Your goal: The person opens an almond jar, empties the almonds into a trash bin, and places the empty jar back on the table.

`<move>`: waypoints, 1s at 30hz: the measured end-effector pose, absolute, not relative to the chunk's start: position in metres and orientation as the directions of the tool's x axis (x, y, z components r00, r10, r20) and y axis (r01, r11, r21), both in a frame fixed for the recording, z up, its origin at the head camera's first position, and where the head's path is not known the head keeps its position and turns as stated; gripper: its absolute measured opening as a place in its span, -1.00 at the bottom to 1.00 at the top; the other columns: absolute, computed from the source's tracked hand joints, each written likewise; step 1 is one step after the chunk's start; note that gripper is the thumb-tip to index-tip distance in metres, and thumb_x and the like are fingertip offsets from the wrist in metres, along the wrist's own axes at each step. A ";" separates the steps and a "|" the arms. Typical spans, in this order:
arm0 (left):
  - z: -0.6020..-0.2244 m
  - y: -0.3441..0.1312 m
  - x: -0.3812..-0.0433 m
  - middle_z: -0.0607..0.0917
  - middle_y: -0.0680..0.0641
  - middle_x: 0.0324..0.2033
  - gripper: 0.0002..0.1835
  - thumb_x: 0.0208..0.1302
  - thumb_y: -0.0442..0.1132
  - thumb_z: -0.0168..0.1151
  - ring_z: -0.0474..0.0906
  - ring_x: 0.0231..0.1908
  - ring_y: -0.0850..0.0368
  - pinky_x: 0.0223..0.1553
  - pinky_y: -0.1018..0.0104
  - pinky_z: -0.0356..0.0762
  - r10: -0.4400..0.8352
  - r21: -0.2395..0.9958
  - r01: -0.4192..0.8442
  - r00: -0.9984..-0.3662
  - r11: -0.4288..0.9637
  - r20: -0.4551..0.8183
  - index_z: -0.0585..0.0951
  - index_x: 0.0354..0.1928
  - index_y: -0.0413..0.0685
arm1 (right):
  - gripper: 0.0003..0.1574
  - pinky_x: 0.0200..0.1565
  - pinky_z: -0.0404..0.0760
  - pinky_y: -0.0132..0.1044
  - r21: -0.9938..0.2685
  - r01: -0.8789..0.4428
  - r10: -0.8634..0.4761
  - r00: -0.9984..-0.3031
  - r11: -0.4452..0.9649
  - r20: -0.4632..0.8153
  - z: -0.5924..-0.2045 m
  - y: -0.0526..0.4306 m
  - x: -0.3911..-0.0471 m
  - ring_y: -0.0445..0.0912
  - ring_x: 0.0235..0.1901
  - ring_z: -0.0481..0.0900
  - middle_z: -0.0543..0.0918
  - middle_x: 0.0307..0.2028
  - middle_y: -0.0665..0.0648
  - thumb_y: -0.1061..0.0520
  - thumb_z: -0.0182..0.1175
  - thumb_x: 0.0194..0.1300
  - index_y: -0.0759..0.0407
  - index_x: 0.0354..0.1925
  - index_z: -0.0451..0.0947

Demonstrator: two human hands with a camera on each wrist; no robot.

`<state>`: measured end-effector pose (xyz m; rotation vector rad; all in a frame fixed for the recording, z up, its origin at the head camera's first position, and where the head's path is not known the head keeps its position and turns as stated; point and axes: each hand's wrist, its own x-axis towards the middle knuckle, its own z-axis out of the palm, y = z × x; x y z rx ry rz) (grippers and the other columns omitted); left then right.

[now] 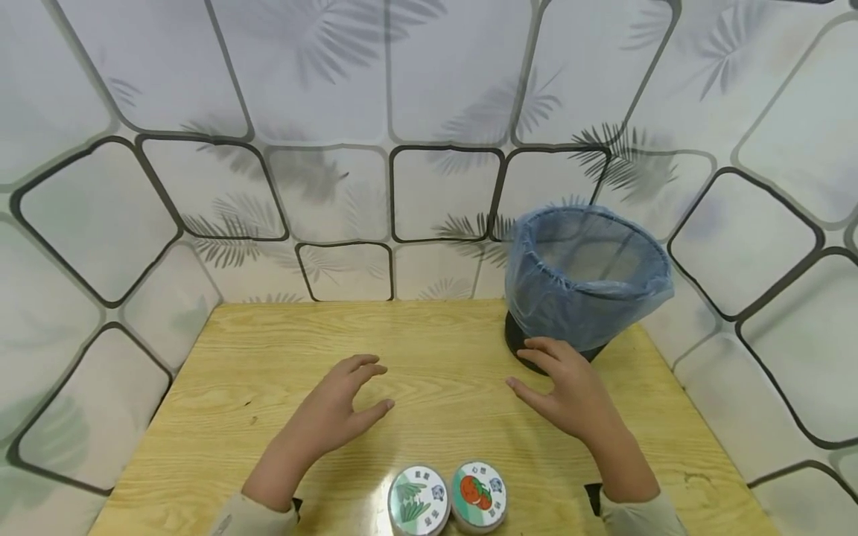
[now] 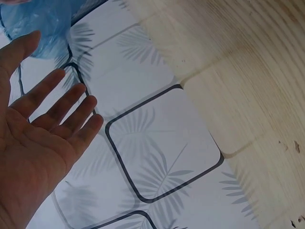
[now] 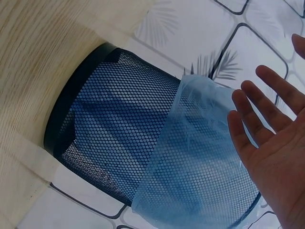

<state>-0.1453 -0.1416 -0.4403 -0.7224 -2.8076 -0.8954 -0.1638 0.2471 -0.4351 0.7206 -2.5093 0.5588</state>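
My left hand is over the left half of the wooden table, fingers relaxed and thumb apart, holding nothing. On the other side my right hand, also bare of any object, overlaps the lower front of the trash bin in the head view. That bin is black wire mesh with a dark solid base, and a blue plastic bag lines it and folds over its rim. Between my forearms, close to me, two round tubs stand side by side: one with a green-vegetable label, the other with a red tomato picture.
The light wooden table runs back to a patterned wall covering with grey frames and leaf prints. Similar covering rises along the left and right sides. The bin occupies the back right corner of the table.
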 end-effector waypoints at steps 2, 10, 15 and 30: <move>-0.441 -0.140 -0.146 0.59 -0.17 0.37 -0.44 0.40 0.00 0.47 0.52 0.39 -0.23 0.33 -0.18 0.58 0.414 0.522 0.472 -0.880 0.710 0.232 0.64 0.31 -0.12 | -0.43 0.05 0.74 0.13 -0.245 -0.577 -0.383 -0.748 0.780 0.542 -0.436 0.249 -0.164 0.15 0.08 0.70 0.72 0.13 0.22 -0.07 0.63 0.14 0.12 0.07 0.78; -0.447 -0.137 -0.148 0.60 -0.15 0.36 -0.44 0.39 0.02 0.48 0.54 0.38 -0.19 0.33 -0.15 0.59 0.418 0.523 0.474 -0.879 0.708 0.230 0.65 0.30 -0.10 | -0.44 0.02 0.74 0.11 -0.232 -0.591 -0.385 -0.726 0.772 0.570 -0.435 0.252 -0.165 0.13 0.06 0.70 0.73 0.11 0.22 -0.02 0.65 0.11 0.16 0.05 0.78; -0.449 -0.135 -0.147 0.62 -0.14 0.33 -0.46 0.38 0.00 0.48 0.55 0.36 -0.19 0.31 -0.15 0.60 0.419 0.531 0.483 -0.874 0.696 0.245 0.66 0.28 -0.11 | -0.44 0.01 0.74 0.11 -0.226 -0.595 -0.379 -0.715 0.771 0.588 -0.437 0.254 -0.166 0.13 0.06 0.70 0.73 0.10 0.23 0.00 0.66 0.09 0.16 0.04 0.78; -0.451 -0.127 -0.156 0.64 -0.13 0.31 -0.48 0.40 -0.01 0.47 0.58 0.33 -0.14 0.31 -0.10 0.62 0.449 0.513 0.534 -0.845 0.672 0.291 0.66 0.27 -0.11 | -0.43 0.00 0.74 0.12 -0.247 -0.569 -0.350 -0.734 0.784 0.582 -0.436 0.254 -0.163 0.15 0.08 0.69 0.72 0.12 0.24 0.02 0.66 0.09 0.17 0.05 0.77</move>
